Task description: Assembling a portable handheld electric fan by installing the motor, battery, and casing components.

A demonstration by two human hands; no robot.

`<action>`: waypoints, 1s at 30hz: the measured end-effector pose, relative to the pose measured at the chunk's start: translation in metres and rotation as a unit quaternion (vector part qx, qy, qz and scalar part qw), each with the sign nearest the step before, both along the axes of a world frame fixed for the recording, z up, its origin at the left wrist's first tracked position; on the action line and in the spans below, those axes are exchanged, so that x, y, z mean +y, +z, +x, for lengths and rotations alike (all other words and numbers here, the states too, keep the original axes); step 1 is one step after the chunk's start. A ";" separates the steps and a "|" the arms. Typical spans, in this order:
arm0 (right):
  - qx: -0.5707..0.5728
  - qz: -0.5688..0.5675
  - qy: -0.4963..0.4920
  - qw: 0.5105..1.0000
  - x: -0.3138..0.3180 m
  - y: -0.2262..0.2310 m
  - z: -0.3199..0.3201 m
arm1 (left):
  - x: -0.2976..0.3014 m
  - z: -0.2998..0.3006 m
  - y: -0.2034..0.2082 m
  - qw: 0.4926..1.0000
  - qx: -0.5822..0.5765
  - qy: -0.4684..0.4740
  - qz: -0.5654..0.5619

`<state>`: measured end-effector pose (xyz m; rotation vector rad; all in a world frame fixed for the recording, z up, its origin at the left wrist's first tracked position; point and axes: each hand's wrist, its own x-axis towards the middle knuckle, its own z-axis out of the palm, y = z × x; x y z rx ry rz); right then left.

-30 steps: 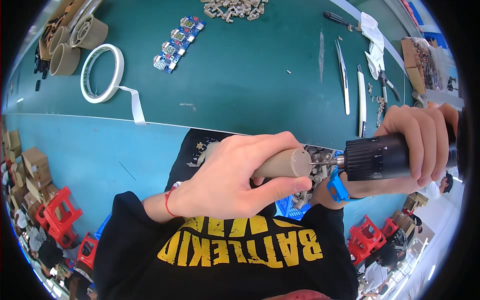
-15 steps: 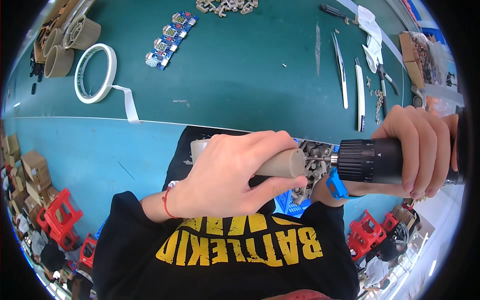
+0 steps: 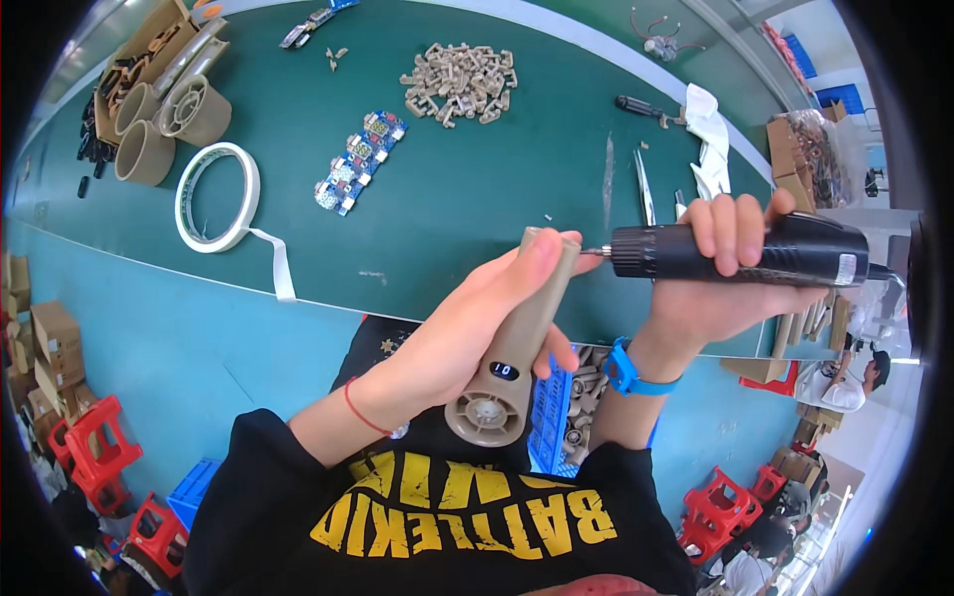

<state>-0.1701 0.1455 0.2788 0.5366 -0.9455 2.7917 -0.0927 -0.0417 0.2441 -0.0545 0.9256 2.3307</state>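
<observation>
My left hand (image 3: pixel 452 333) is closed round a beige handheld fan (image 3: pixel 517 333). The fan stands slantwise, its round vented head toward my body and a small lit oval display just above that head. In my right hand (image 3: pixel 696 303) is a black electric screwdriver (image 3: pixel 636 252), gripped round its barrel and pointing left. Its bit meets or nearly meets the side of the fan's far end, close to my left fingertips; exact contact cannot be made out. My left palm hides part of the fan's body.
On the green table (image 3: pixel 417 253) lie a tape roll (image 3: pixel 189 226), blue circuit boards (image 3: pixel 363 159), a heap of small beige parts (image 3: pixel 459 84), tweezers (image 3: pixel 645 189) and beige housings (image 3: pixel 147 154). Below the edge is a blue crate (image 3: pixel 550 422) beside more beige parts. A person (image 3: pixel 845 385) sits at right.
The fan has swung from lying crosswise to slanting, showing its head and display. Both hands have moved farther over the table, and the screwdriver now meets the fan's side instead of its end.
</observation>
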 end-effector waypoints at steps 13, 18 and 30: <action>-0.054 0.280 -0.147 0.947 0.091 0.063 0.000 | 0.004 -0.005 -0.005 0.998 0.004 0.057 0.012; -0.168 0.432 -0.269 0.845 0.170 0.053 -0.025 | 0.003 -0.013 -0.011 0.998 0.018 0.050 0.016; -0.015 0.817 -0.514 0.260 0.236 -0.017 -0.038 | 0.002 -0.004 0.000 0.999 0.040 0.013 -0.025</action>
